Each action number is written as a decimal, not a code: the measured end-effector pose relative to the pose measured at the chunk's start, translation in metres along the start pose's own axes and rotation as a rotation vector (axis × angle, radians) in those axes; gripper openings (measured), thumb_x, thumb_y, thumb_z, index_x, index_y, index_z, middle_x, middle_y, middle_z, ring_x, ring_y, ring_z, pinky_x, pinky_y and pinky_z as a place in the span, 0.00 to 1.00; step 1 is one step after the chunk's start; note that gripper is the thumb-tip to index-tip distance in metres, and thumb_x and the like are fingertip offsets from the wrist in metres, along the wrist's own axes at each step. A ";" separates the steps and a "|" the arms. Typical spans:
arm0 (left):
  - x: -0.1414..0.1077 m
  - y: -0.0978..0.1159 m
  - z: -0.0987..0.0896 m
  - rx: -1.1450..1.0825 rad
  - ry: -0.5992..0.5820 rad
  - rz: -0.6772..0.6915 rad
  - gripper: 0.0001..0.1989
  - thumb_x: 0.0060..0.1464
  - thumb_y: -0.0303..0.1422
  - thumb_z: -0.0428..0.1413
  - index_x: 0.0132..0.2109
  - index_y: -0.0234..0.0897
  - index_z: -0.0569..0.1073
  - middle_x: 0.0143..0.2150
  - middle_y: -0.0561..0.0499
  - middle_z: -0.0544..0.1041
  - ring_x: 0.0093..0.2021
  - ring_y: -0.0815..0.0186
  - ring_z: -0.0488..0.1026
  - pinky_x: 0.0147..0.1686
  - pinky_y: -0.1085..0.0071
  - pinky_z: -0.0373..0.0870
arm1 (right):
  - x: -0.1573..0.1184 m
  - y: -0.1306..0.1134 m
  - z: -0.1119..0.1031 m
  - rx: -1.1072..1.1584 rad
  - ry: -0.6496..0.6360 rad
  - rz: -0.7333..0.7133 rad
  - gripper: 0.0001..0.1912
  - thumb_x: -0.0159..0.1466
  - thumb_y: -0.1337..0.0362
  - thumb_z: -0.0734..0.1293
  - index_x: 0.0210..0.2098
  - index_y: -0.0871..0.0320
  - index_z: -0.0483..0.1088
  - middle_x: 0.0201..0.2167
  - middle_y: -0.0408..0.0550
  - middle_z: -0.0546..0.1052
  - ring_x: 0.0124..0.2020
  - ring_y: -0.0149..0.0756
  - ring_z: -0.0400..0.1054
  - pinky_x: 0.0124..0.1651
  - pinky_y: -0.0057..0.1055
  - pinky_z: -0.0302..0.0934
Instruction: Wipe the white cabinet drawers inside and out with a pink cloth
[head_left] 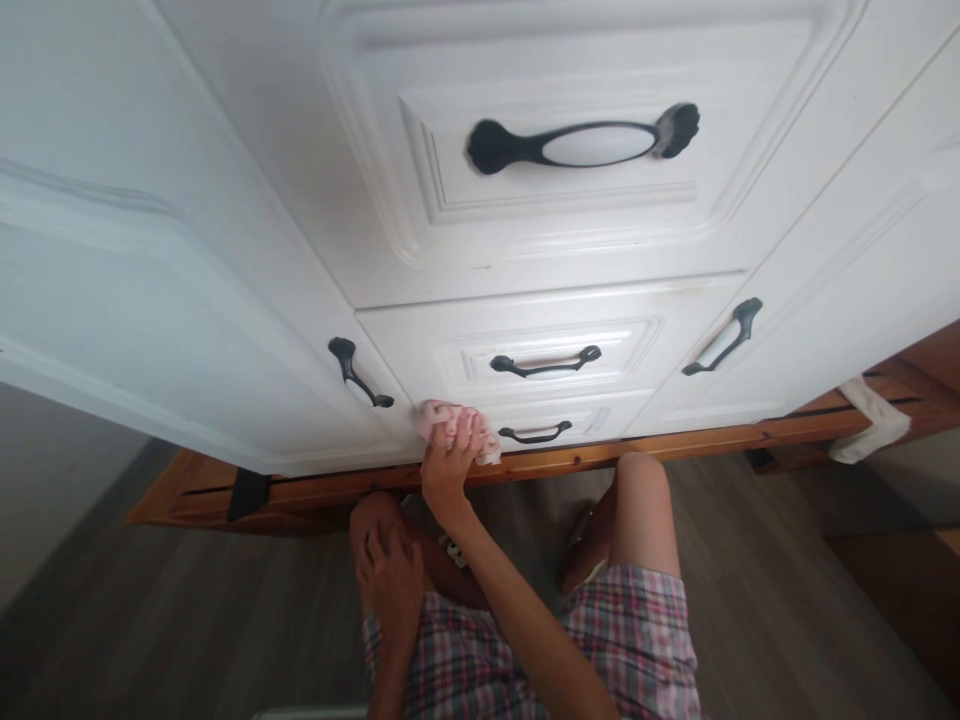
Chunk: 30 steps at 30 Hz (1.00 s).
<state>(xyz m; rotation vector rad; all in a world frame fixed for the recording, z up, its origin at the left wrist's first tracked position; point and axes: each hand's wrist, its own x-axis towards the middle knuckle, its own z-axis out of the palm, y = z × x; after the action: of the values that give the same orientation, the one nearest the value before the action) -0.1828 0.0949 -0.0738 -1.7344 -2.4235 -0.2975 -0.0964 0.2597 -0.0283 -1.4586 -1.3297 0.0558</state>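
Observation:
My right hand (448, 470) presses a crumpled pink patterned cloth (450, 418) against the left side of the lowest white drawer front (600, 412). Its fingers are bent over the cloth and partly cover it. Just right of the cloth is the dark handle (535, 434) of that drawer. My left hand (391, 575) rests on my left knee with its fingers spread, holding nothing. Above the cloth, another drawer carries a dark handle with a pale centre (546, 364).
A large upper drawer handle (585, 143) juts out nearest the camera. Side doors carry a left handle (360, 375) and a right handle (724, 338). The cabinet stands on a wooden slatted base (570, 460). A white cloth strip (874, 420) hangs over its right part.

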 end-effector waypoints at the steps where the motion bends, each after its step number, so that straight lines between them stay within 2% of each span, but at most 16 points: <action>1: 0.000 0.000 -0.001 0.016 -0.003 0.001 0.23 0.75 0.34 0.47 0.65 0.29 0.78 0.74 0.28 0.66 0.71 0.37 0.65 0.62 0.41 0.73 | -0.009 0.002 0.011 0.008 -0.046 -0.041 0.22 0.72 0.68 0.66 0.65 0.52 0.73 0.71 0.68 0.68 0.81 0.66 0.47 0.73 0.84 0.45; 3: -0.001 0.000 -0.002 0.037 -0.006 0.008 0.22 0.74 0.33 0.47 0.62 0.30 0.80 0.74 0.29 0.66 0.72 0.38 0.65 0.62 0.43 0.73 | -0.022 0.009 0.026 -0.010 -0.074 -0.095 0.19 0.72 0.66 0.69 0.61 0.48 0.76 0.67 0.63 0.73 0.79 0.63 0.54 0.73 0.81 0.47; 6: -0.002 -0.002 0.000 0.045 -0.012 0.034 0.21 0.74 0.33 0.49 0.60 0.31 0.82 0.75 0.30 0.66 0.73 0.39 0.65 0.63 0.45 0.73 | -0.029 0.028 0.030 -0.081 -0.113 -0.171 0.20 0.72 0.66 0.69 0.62 0.44 0.77 0.66 0.58 0.75 0.76 0.58 0.59 0.74 0.74 0.51; 11: -0.003 -0.004 0.003 0.086 -0.005 0.050 0.21 0.74 0.33 0.49 0.60 0.33 0.83 0.75 0.31 0.66 0.71 0.38 0.66 0.62 0.44 0.73 | -0.031 0.079 0.006 -0.102 -0.288 -0.394 0.19 0.73 0.66 0.68 0.58 0.36 0.78 0.61 0.48 0.80 0.68 0.47 0.68 0.72 0.59 0.58; 15: -0.004 -0.006 0.003 0.100 -0.005 0.078 0.21 0.74 0.33 0.49 0.60 0.33 0.84 0.75 0.31 0.66 0.71 0.38 0.66 0.61 0.45 0.74 | -0.038 0.116 -0.018 -0.072 -0.315 -0.360 0.19 0.71 0.69 0.68 0.55 0.40 0.80 0.61 0.47 0.80 0.68 0.43 0.67 0.74 0.52 0.56; 18: -0.004 -0.007 0.002 0.104 -0.001 0.084 0.21 0.75 0.33 0.48 0.60 0.34 0.84 0.74 0.31 0.66 0.71 0.39 0.66 0.62 0.45 0.73 | -0.044 0.137 -0.032 -0.040 -0.295 -0.250 0.18 0.71 0.69 0.67 0.56 0.45 0.80 0.64 0.52 0.78 0.72 0.46 0.63 0.76 0.56 0.52; 21: -0.004 -0.007 0.002 0.112 0.008 0.086 0.21 0.74 0.33 0.49 0.60 0.34 0.84 0.74 0.31 0.67 0.71 0.40 0.66 0.61 0.46 0.73 | -0.046 0.155 -0.047 -0.012 -0.215 -0.071 0.15 0.70 0.66 0.67 0.55 0.53 0.79 0.66 0.61 0.75 0.75 0.56 0.58 0.75 0.69 0.49; 23: -0.004 -0.007 0.002 0.130 0.014 0.095 0.20 0.73 0.32 0.50 0.60 0.35 0.84 0.74 0.31 0.67 0.70 0.40 0.67 0.60 0.46 0.74 | -0.042 0.163 -0.056 0.017 -0.140 0.052 0.14 0.69 0.63 0.67 0.53 0.57 0.77 0.68 0.66 0.71 0.77 0.62 0.53 0.74 0.74 0.48; 26: -0.003 -0.007 0.003 0.165 0.018 0.097 0.20 0.73 0.32 0.50 0.59 0.35 0.84 0.74 0.32 0.67 0.69 0.40 0.68 0.59 0.47 0.75 | -0.025 0.171 -0.068 0.077 0.022 0.244 0.22 0.70 0.55 0.66 0.58 0.61 0.73 0.73 0.74 0.62 0.80 0.65 0.46 0.75 0.72 0.48; 28: -0.002 -0.007 0.003 0.174 0.017 0.102 0.20 0.73 0.32 0.50 0.59 0.35 0.84 0.74 0.32 0.67 0.70 0.39 0.67 0.59 0.48 0.75 | -0.006 0.178 -0.076 0.118 0.176 0.401 0.34 0.73 0.50 0.61 0.70 0.67 0.61 0.75 0.80 0.55 0.81 0.64 0.45 0.77 0.69 0.47; 30: -0.001 -0.008 0.005 0.181 0.014 0.109 0.20 0.72 0.33 0.50 0.58 0.35 0.85 0.73 0.32 0.68 0.70 0.39 0.67 0.59 0.48 0.75 | 0.015 0.189 -0.086 0.159 0.324 0.546 0.44 0.76 0.48 0.55 0.78 0.73 0.38 0.75 0.85 0.50 0.81 0.60 0.45 0.78 0.66 0.47</action>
<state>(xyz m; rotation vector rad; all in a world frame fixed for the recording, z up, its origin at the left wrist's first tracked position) -0.1901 0.0923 -0.0793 -1.7691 -2.2572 -0.0751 0.0910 0.2595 -0.1185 -1.5776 -0.6297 0.2630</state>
